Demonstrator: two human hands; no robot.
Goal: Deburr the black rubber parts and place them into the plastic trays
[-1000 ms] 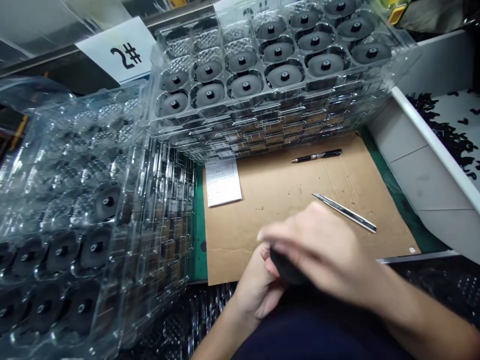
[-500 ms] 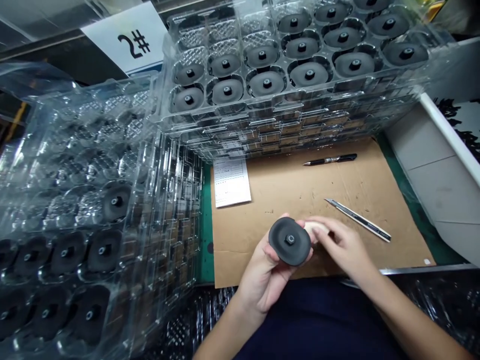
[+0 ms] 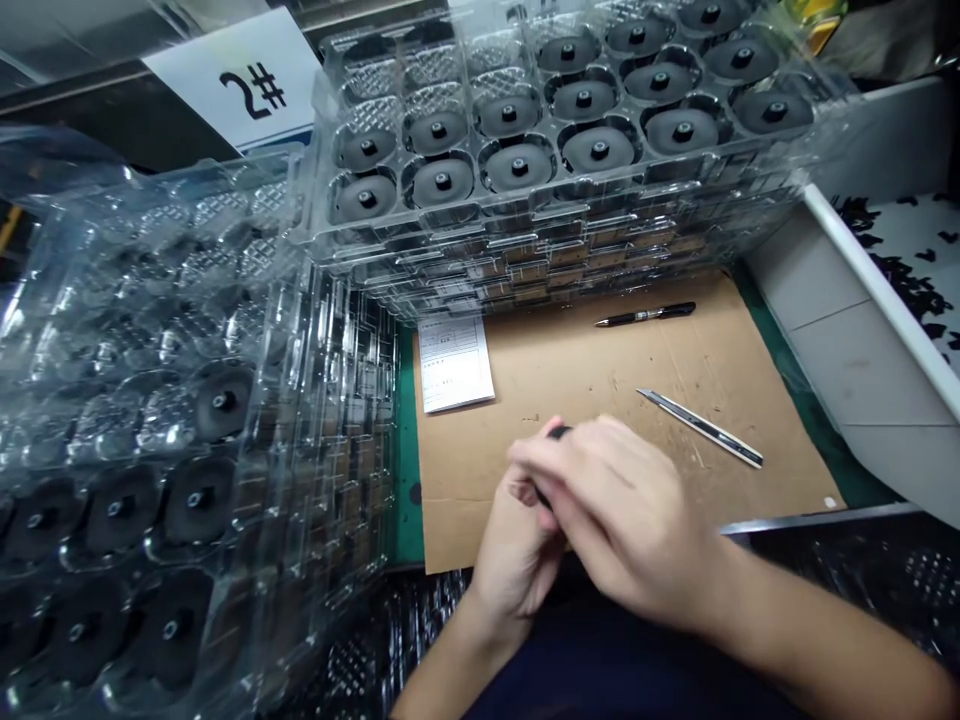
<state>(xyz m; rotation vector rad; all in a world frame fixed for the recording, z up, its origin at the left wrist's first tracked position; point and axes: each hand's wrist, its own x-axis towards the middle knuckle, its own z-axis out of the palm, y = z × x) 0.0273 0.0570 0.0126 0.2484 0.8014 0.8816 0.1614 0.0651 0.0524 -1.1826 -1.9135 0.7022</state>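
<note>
Black round thing | where: mostly hidden between my hands, above the brown card | left hand: curled under it, gripping | right hand: closed over it, gripping | step: holding it to check, I think | next: it needs turning face up

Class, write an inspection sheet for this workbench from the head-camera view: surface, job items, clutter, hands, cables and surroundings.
Surface: brown cardboard sheet on a green mat.
Job's things: black part, mostly hidden by the hands; stacked clear plastic trays holding black studded discs.
Clutter: pen, utility knife, paper form.
Hands: right hand over left hand, both around the black part.
Cables: nothing seen.
Surroundings: "2#" card.
</note>
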